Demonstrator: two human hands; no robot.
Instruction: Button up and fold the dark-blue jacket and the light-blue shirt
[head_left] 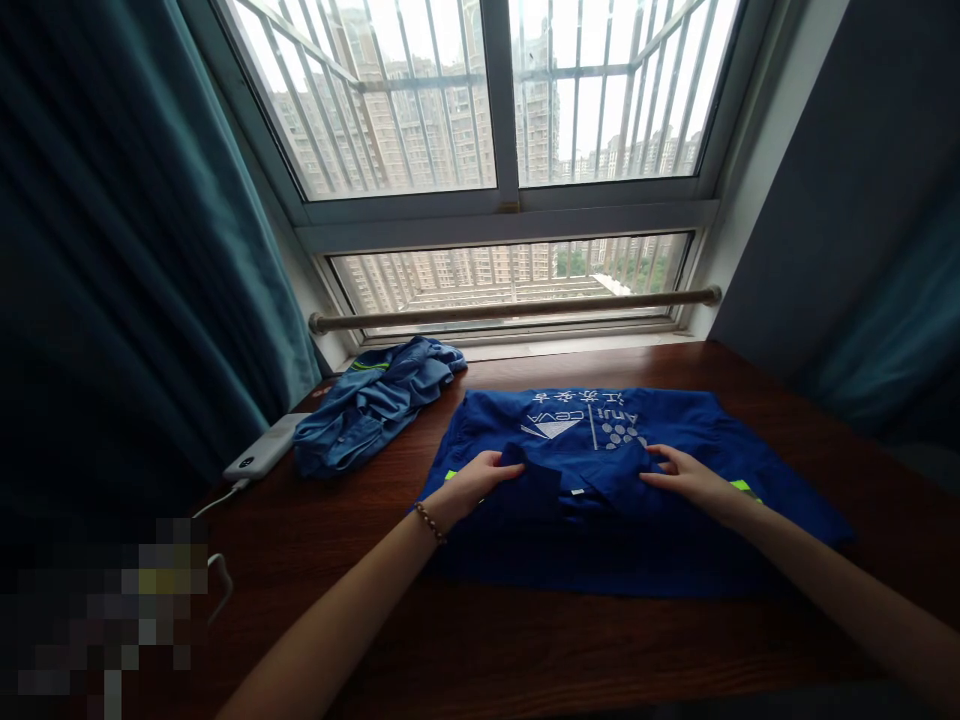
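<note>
Below the window (pixel 600 120), on the brown wooden surface (pixel 360 620), a blue garment (pixel 690 420) lies spread out under both hands. A strip of wood runs between its far edge and the sill (pixel 525 350), with a horizontal rail (pixel 517 311) above. On the right, its corner angles out past the right forearm, and more dark wood shows between that corner and the side of the surface. On the left, wood separates it from a crumpled blue cloth (pixel 382 405); just beside that cloth lies a white device (pixel 264 447) with a cable (pixel 219 497). Wood also shows along the near edge, between the forearms.

The garment is deep blue, with white print (pixel 581 425) upside down to the wearer, including "CEVA" and "Anji", yellow-green strips (pixel 742 489) at both sides and a small white label (pixel 577 492) between raised collar flaps. The left hand (pixel 484 478) has its grip pinching one flap; the right hand (pixel 679 482) has its grip pinching the other flap's edge. A beaded bracelet (pixel 430 523) circles the left wrist.
</note>
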